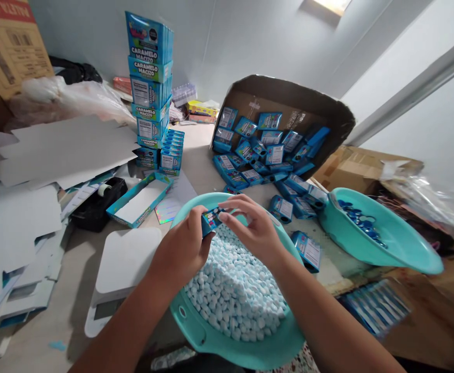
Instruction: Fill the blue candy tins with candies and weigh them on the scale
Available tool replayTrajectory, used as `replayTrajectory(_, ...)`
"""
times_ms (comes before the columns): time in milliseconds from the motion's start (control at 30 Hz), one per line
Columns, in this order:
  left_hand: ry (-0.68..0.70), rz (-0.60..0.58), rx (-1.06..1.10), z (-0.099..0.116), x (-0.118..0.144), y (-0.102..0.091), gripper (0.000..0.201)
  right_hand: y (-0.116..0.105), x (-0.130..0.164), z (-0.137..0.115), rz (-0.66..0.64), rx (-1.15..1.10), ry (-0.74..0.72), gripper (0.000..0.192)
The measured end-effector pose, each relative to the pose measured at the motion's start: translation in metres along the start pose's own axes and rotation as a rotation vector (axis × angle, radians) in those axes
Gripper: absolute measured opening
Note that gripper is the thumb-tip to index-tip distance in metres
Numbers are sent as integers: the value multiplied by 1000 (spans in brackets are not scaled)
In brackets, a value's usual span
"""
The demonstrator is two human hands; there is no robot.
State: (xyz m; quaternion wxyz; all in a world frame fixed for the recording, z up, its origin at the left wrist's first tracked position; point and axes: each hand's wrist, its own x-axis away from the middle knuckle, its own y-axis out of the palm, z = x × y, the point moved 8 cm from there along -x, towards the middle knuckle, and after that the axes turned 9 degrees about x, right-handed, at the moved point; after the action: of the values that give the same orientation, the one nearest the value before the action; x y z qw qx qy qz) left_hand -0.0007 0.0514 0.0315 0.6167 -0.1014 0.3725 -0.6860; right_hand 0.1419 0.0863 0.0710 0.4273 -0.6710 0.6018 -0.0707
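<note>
Over candy basin [195, 331], small box [211, 219] between left hand [184, 248], right hand [253, 230]

Left hand [184, 248] and right hand [252, 228] meet (fingers pinched).

Two teal basins [195, 331] [401, 243], one white scale [121, 269], one open tray [139, 199], one tape dispenser [97, 202], one tipped carton [289, 98]; small blue boxes [273, 154] and candies [234, 290] too many to count.

Candy-packing wkshop — stacked boxes [151, 88], candy basin [246, 352], scale [121, 274].
</note>
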Motion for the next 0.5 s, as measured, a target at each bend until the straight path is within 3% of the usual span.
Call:
replayTrajectory(267,42,0,-17,1,2,1,36,0,-1,6,34,39,8,17)
replayTrajectory(500,43,25,39,1,2,-2,38,-2,3,5,45,-37,47,22)
